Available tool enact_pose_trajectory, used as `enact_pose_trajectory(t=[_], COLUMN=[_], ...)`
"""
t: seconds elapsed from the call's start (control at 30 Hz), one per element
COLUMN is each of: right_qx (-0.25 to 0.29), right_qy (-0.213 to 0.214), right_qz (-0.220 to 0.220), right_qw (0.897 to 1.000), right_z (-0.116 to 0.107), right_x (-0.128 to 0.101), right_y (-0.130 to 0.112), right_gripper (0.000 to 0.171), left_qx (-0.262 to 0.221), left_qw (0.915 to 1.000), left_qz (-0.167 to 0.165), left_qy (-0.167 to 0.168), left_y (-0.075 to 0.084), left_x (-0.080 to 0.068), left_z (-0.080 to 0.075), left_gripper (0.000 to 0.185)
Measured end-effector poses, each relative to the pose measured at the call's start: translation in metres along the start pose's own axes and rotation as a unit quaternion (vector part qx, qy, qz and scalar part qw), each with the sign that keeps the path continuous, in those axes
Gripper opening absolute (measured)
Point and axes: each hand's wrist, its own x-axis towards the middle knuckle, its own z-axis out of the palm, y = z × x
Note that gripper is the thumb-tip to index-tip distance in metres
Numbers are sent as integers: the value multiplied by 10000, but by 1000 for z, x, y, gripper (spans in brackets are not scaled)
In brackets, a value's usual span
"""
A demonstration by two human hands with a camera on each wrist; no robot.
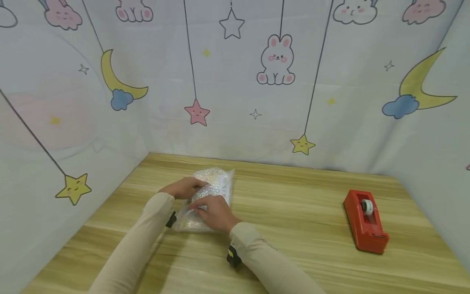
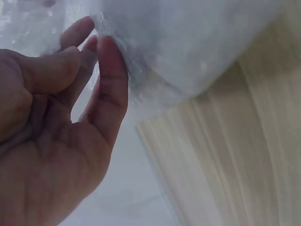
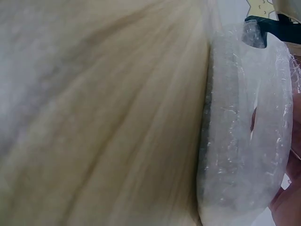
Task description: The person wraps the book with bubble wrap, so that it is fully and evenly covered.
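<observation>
A clear, shiny bubble wrap bundle [image 1: 214,190] lies on the wooden table, its wrap folded over in layers. At its left side, my left hand [image 1: 185,188] curls its fingers at the edge of the wrap; in the left wrist view the fingers [image 2: 113,70] bend against the clear film. Closer to me, my right hand [image 1: 216,212] pinches a fold of the wrap from the right. From the right wrist side, the bubble wrap [image 3: 225,141] shows a gap between two layers, and my right fingers are partly hidden behind it. What the wrap contains is hidden.
A red tape dispenser [image 1: 367,224] with a small roll of tape stands toward the right of the wooden table [image 1: 293,204]. White cloth walls [image 1: 238,90] printed with stars, moons and rabbits rise along the back and both sides.
</observation>
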Motion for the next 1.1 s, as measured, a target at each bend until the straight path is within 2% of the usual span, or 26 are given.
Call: enact_pose_trajectory(t=[0.27,0.4,0.5,0.63,0.73,0.8,0.87,1.0,1.1], right_qx=[-430,-602,-565,-10,177,16,-356,-979,-1103], right_qy=[-189,-417,-837,-1639,-2010,-2175,-2342,-2586,-2660], right_qz=[-174,-312,-313,-47,158,206,157,42,36], right_qw=[9987,9968,9944,9865,9793,9758,9714,9610,9577], right_z=[4,0,-4,-7,-8,-9,-9,-8,-8], right_x=[-2,-3,-3,-5,-5,-5,-4,-4,-5], right_y=[3,3,2,1,0,-1,-3,-6,-9], right_gripper=[21,23,34,61,63,59,52,48,50], left_qx=[-832,-697,-563,-539,-388,-308,-261,-221,-168], left_qw=[9965,9975,9984,9983,9990,9994,9996,9997,9998], left_qz=[-43,-67,-97,-195,-186,-162,-103,-32,46], left_qy=[-35,-77,-46,-65,-70,-66,-33,60,136], left_y=[1,1,3,5,6,5,5,3,3], left_x=[0,2,3,2,2,3,4,5,5], left_z=[1,1,1,0,0,1,2,4,4], left_gripper=[37,38,41,41,38,34,36,35,30])
